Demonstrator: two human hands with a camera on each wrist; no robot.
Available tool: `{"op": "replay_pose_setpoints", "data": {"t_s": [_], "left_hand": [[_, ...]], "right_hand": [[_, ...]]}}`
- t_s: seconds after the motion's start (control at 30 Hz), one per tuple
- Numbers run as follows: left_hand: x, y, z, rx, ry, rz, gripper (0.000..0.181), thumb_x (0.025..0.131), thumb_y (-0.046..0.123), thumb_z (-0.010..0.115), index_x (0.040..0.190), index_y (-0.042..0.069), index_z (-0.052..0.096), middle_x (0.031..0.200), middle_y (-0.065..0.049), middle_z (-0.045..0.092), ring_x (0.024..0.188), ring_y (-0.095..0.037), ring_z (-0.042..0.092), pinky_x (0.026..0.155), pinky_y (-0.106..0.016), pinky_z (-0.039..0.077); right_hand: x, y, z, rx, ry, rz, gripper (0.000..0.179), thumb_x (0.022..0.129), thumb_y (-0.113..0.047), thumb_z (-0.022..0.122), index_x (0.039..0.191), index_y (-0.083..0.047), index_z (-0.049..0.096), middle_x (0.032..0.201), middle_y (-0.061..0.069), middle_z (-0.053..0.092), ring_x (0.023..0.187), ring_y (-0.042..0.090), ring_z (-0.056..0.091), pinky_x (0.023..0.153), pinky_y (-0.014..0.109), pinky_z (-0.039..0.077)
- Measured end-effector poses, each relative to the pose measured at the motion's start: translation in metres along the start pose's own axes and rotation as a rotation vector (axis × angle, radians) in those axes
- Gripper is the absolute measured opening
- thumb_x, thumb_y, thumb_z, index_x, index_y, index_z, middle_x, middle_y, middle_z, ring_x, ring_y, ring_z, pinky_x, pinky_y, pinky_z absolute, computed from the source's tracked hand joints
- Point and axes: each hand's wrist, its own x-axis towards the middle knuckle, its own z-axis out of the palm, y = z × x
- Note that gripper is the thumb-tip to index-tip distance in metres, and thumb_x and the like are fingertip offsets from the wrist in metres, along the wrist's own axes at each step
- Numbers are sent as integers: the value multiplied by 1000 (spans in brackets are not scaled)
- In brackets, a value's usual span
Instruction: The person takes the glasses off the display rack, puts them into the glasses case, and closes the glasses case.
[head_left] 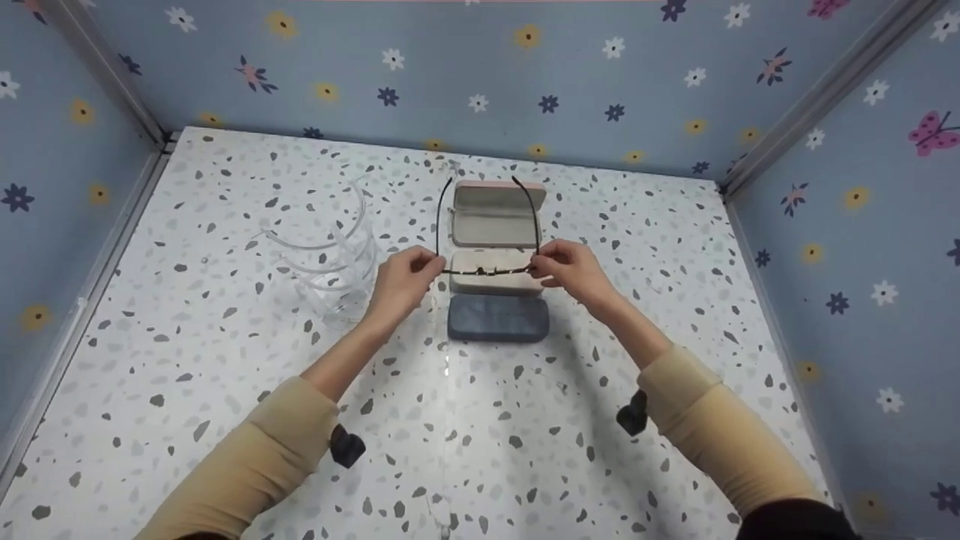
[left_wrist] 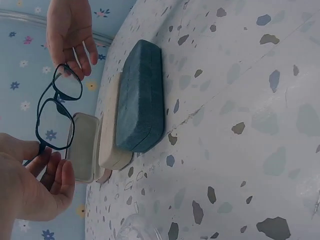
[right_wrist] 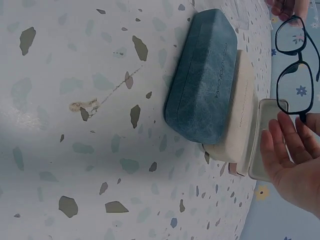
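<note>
Black-framed glasses (left_wrist: 56, 102) are held up above the cases, temples unfolded and pointing away from the person. My left hand (head_left: 404, 283) pinches the frame's left corner between thumb and fingers. At the opposite corner, my right hand (head_left: 574, 274) grips the frame the same way, as the right wrist view shows. Below and behind the glasses stands an open case (head_left: 496, 229) with a pale lining. Nearer lies a closed cream case (right_wrist: 240, 107), partly covered by the glasses and hands in the head view. Nearest the person is a closed blue case (head_left: 499, 318).
A clear plastic rack (head_left: 322, 281) with curved arms stands left of the cases, close to the left hand. The speckled tabletop (head_left: 517, 427) is bounded by a flowered wall panel (head_left: 450, 75) at the back and panels on both sides.
</note>
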Motion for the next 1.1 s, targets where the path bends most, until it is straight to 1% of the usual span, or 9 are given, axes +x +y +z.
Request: {"op": "replay_pose_setpoints", "data": {"t_s": [0.2,0.37,0.43,0.57,0.67,0.77,0.87,1.0,1.1], "left_hand": [[8,0,4,-23,61,12,23,101,27,66,106,8,78,92,-6,73,75,-9,58,72,-23,47],[11,0,6,-40,85,26,25,100,28,67,109,8,79,97,-10,76,81,-12,62,75,-22,48],[12,0,7,-50,91,37,25,100,27,67,109,7,79,97,-11,76,83,-16,66,74,-21,50],[13,1,9,-66,103,60,24,100,25,68,109,6,79,95,-15,78,83,-24,72,70,-18,52],[13,1,12,-63,130,86,22,99,22,71,108,4,79,94,-17,78,82,-25,74,68,-16,52],[14,2,15,-62,159,111,21,97,18,72,110,3,79,94,-17,79,81,-24,75,67,-14,51],[15,4,16,-63,180,126,25,96,16,73,116,3,77,92,-16,79,78,-22,74,64,-13,49],[16,5,16,-45,189,143,32,96,16,74,127,6,73,90,-15,79,76,-21,72,62,-13,45],[17,3,15,-24,182,158,34,96,16,73,129,9,72,91,-14,78,77,-21,72,64,-14,46]], "right_hand": [[-4,1,2,22,53,-12,20,103,-14,62,112,3,66,107,17,76,92,14,74,83,29,63],[-6,3,5,51,87,-25,20,102,-15,63,112,2,66,107,15,76,89,11,73,81,27,63],[-7,4,6,60,101,-28,19,102,-15,63,111,2,66,106,15,76,89,12,73,81,28,63],[-7,6,8,65,138,-34,21,102,-16,64,111,2,66,107,19,76,95,21,75,82,29,63],[-7,5,9,46,167,-42,25,102,-18,64,115,3,67,111,23,75,98,23,75,82,28,63],[-7,4,10,35,197,-47,26,102,-18,64,116,3,67,112,24,74,93,17,74,79,25,62],[-8,4,11,41,218,-54,23,101,-16,64,114,3,68,109,24,75,87,10,73,76,23,62],[-9,5,12,40,235,-69,20,101,-14,65,111,3,68,105,21,76,83,5,72,73,21,61],[-9,5,12,31,238,-84,19,100,-14,65,110,2,68,103,20,77,82,5,71,73,21,61]]}}
